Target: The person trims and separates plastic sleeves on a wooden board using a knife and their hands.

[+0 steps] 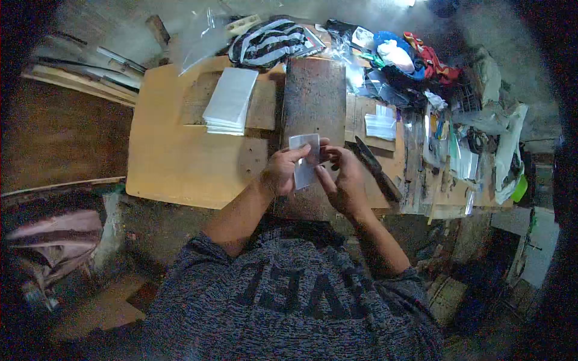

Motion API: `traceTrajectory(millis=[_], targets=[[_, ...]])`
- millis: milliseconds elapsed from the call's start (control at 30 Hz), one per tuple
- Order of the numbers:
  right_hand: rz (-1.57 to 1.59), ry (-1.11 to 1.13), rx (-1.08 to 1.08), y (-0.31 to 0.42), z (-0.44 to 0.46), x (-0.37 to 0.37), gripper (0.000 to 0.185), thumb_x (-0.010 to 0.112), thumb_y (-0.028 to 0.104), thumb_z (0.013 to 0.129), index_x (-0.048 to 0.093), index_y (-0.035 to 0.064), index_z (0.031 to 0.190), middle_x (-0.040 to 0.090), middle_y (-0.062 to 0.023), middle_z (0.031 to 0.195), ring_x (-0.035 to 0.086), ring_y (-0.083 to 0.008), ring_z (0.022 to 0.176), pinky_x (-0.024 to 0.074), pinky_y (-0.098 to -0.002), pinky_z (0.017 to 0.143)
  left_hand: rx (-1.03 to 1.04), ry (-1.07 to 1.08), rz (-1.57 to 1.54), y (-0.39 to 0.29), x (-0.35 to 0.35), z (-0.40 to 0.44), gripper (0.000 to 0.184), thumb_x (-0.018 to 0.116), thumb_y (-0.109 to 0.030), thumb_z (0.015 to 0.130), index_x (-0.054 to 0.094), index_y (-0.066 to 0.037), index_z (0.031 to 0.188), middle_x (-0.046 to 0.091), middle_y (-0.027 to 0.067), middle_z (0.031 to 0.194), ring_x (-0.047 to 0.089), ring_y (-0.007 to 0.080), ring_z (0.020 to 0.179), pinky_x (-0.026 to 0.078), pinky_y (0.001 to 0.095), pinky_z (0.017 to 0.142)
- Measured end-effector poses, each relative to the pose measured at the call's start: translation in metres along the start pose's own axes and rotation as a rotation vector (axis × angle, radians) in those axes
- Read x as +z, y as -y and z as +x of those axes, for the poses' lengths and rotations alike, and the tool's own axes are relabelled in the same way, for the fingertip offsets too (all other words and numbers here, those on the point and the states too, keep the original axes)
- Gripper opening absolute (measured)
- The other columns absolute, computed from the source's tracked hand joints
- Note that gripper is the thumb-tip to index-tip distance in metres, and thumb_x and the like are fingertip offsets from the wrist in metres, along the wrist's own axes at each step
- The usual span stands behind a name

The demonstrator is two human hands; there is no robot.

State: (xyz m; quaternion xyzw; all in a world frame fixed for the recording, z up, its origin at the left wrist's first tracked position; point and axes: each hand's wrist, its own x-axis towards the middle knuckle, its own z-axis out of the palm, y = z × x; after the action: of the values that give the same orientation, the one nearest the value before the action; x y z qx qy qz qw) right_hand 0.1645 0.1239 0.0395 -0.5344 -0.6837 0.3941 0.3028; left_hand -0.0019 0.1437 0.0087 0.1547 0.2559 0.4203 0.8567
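My left hand point(280, 171) is closed on a small clear plastic piece point(306, 171), flat and rectangular, with the thumb across its face. It is held upright over a dark wooden board point(315, 90). At its right edge is my right hand point(348, 183), with fingers bent and the thumb apart from them. The right thumb tip reaches the edge of the plastic; whether it grips there is unclear. Right of that hand lies a dark, long-bladed knife point(373, 162). A stack of whitish sheets point(230, 99) is to the left, and a smaller stack of clear pieces point(380, 125) is to the right.
The tan tabletop point(168, 144) spreads left of the board. A striped black and white cloth bundle point(271, 42) is at the back, with coloured cloth and bags point(400, 54) to its right. Strips and plastic scraps point(463, 159) clutter the right side.
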Motion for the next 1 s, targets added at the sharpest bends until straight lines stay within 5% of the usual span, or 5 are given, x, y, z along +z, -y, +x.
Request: traceTrajectory(millis=[500, 600, 800, 867, 1000], targets=[[-0.795, 0.168, -0.575, 0.022, 0.015, -0.011, 0.109, 0.083, 0.043, 0.050, 0.030, 0.0195, 0.143, 0.030, -0.0170, 0.142, 0.023, -0.0374, 0.135, 0.0170, -0.0515, 0.111, -0.111, 0.131, -0.244, 0.018, -0.008, -0.011, 0.036, 0.047, -0.023, 0.092, 0.050, -0.005, 0.123, 0.060, 0.0111, 0.115, 0.061, 0.0250, 0.101, 0.051, 0.0425, 0.088], [-0.754, 0.188, -0.557, 0.028, 0.013, -0.011, 0.105, 0.081, 0.044, 0.053, 0.031, 0.0213, 0.142, 0.031, -0.0171, 0.141, 0.021, -0.0368, 0.136, 0.0125, -0.0537, 0.112, 0.271, 0.074, 0.660, 0.004, 0.021, -0.026, 0.038, 0.050, -0.026, 0.091, 0.050, -0.005, 0.123, 0.059, 0.0097, 0.116, 0.060, 0.0224, 0.103, 0.050, 0.0389, 0.091], [-0.880, 0.157, -0.586, 0.023, 0.017, -0.009, 0.094, 0.074, 0.044, 0.062, 0.030, 0.0217, 0.143, 0.035, -0.0168, 0.138, 0.024, -0.0372, 0.134, 0.0096, -0.0571, 0.111, 0.525, 0.239, 1.202, 0.020, -0.033, -0.009, 0.038, 0.048, -0.019, 0.092, 0.046, -0.005, 0.128, 0.055, 0.0086, 0.123, 0.056, 0.0194, 0.110, 0.045, 0.0319, 0.096], [-0.888, 0.167, -0.577, 0.023, 0.017, -0.009, 0.091, 0.072, 0.043, 0.064, 0.031, 0.0209, 0.142, 0.037, -0.0163, 0.136, 0.025, -0.0372, 0.133, 0.0087, -0.0571, 0.111, 0.066, 0.298, -0.061, 0.020, -0.019, -0.013, 0.039, 0.045, -0.014, 0.093, 0.043, -0.005, 0.131, 0.051, 0.0086, 0.128, 0.053, 0.0195, 0.114, 0.045, 0.0329, 0.096], [-0.908, 0.155, -0.587, 0.014, 0.020, -0.004, 0.091, 0.073, 0.042, 0.065, 0.031, 0.0200, 0.142, 0.038, -0.0163, 0.135, 0.026, -0.0375, 0.132, 0.0088, -0.0571, 0.111, 0.142, 0.209, 0.154, 0.014, 0.000, -0.016, 0.039, 0.043, -0.013, 0.094, 0.041, -0.006, 0.132, 0.048, 0.0099, 0.131, 0.050, 0.0198, 0.118, 0.044, 0.0330, 0.097]])
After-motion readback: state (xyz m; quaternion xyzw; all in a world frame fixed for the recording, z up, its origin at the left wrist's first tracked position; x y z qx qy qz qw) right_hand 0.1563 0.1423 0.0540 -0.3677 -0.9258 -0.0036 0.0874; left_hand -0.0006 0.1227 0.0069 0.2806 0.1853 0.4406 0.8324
